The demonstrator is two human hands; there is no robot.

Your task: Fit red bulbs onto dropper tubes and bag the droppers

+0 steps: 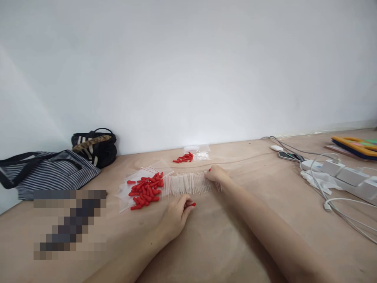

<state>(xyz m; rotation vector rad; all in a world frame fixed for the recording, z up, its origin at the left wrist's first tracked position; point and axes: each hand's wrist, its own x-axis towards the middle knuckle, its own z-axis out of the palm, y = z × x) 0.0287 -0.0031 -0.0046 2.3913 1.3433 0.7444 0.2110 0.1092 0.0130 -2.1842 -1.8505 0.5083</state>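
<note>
On a brown desk point(279, 204), a red piece point(193, 204) is pinched between thumb and fingers of the left hand point(178, 215), its end left exposed, perhaps for easy aiming. Just beyond that hand, thin clear sticks point(188, 183) are laid side by side, seemingly for picking singly; their right end is reached by the right hand point(216, 173), whose grip cannot be told. Loose red pieces point(147, 189) are heaped on plastic bags point(159, 168) to the left, apparently for easy reach.
</note>
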